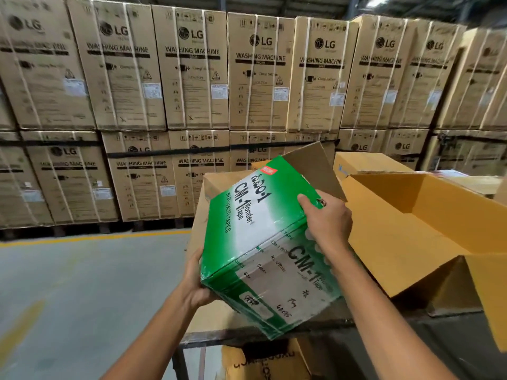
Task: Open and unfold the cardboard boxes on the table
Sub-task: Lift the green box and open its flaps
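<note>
A green and white tape box (255, 237), printed "CM-1 Wonder Tape", is held tilted above the table's left front corner. My left hand (196, 283) grips its lower left corner from beneath. My right hand (326, 215) clasps its upper right edge, thumb on the top face. One brown flap (315, 163) of the box stands open at the far end. Right of it lies a large yellow-brown cardboard box (406, 231) with its flaps spread open. Behind them sit two closed brown boxes (367, 161).
The table (208, 322) is covered with flat cardboard and has a dark metal edge. More boxes (260, 363) sit under it. A wall of stacked washing machine cartons (192, 78) stands behind. Grey floor (82, 283) with yellow lines lies to the left.
</note>
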A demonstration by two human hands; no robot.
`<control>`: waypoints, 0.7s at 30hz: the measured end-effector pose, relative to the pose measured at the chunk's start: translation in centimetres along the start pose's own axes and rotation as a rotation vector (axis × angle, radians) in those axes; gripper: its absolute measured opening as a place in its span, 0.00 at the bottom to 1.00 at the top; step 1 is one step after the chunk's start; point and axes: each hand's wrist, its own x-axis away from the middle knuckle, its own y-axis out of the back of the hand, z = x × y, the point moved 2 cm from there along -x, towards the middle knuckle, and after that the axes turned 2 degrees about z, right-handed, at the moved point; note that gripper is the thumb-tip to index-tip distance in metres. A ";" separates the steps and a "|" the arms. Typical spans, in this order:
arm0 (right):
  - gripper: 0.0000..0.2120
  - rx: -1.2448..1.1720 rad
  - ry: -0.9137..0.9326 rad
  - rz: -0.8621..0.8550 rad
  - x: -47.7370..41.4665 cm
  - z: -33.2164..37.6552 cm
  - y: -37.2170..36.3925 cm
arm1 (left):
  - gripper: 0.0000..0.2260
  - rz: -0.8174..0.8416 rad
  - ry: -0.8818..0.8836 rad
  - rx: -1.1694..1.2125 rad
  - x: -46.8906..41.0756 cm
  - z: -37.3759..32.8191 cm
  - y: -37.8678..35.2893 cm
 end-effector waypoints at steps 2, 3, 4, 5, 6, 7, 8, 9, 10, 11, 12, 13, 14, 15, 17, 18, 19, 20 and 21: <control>0.19 0.057 0.081 -0.019 0.6 0.0 -0.6 | 0.16 -0.004 0.056 -0.059 -0.3 0.4 1.1; 0.22 0.104 0.123 -0.023 0.9 0.2 -0.9 | 0.16 -0.010 0.071 -0.081 -0.6 0.2 1.6; 0.24 0.148 0.159 -0.023 1.1 0.5 -1.3 | 0.15 -0.042 0.068 -0.118 -0.8 -0.2 2.2; 0.24 0.192 0.186 -0.016 1.2 0.8 -1.7 | 0.15 -0.089 0.055 -0.164 -1.3 -0.7 2.7; 0.24 0.237 0.211 -0.004 1.4 1.4 -1.9 | 0.14 -0.141 0.044 -0.222 -1.5 -1.2 3.2; 0.26 0.276 0.240 0.026 1.5 1.7 -2.4 | 0.12 -0.196 0.030 -0.286 -1.6 -1.3 3.5; 0.29 0.306 0.276 0.079 1.6 2.1 -2.8 | 0.11 -0.226 0.029 -0.336 -1.7 -1.1 3.9; 0.32 0.299 0.317 0.156 1.7 2.5 -3.2 | 0.12 -0.262 0.032 -0.390 -2.1 -0.7 4.4; 0.34 0.264 0.368 0.246 1.7 2.6 -3.6 | 0.14 -0.318 0.055 -0.433 -2.3 0.0 5.1; 0.34 0.211 0.427 0.338 1.6 2.6 -4.0 | 0.17 -0.371 0.078 -0.463 -2.6 1.0 5.8; 0.32 0.174 0.473 0.428 1.4 2.3 -4.3 | 0.18 -0.399 0.104 -0.476 -2.6 2.1 6.3; 0.30 0.171 0.506 0.498 1.2 1.9 -4.6 | 0.18 -0.399 0.118 -0.478 -2.9 2.9 7.0; 0.29 0.216 0.513 0.557 0.9 1.5 -4.8 | 0.18 -0.434 0.105 -0.472 -2.9 3.4 7.4; 0.28 0.305 0.500 0.614 0.5 0.8 -5.0 | 0.17 -0.462 0.075 -0.478 -3.4 3.7 8.0; 0.30 0.509 0.426 0.709 -0.4 -0.8 -4.8 | 0.15 -0.460 0.041 -0.505 -2.8 3.6 7.3; 0.31 0.565 0.376 0.748 -0.9 -1.5 -4.5 | 0.15 -0.443 0.011 -0.510 -2.1 3.2 6.2; 0.33 0.593 0.317 0.776 -1.2 -2.1 -4.2 | 0.14 -0.422 -0.029 -0.536 -1.6 2.5 5.2; 0.34 0.611 0.263 0.793 -1.5 -2.7 -4.0 | 0.13 -0.425 -0.072 -0.575 -1.4 1.8 4.3; 0.34 0.627 0.231 0.800 -1.5 -3.0 -4.1 | 0.12 -0.427 -0.128 -0.611 -1.1 0.8 3.2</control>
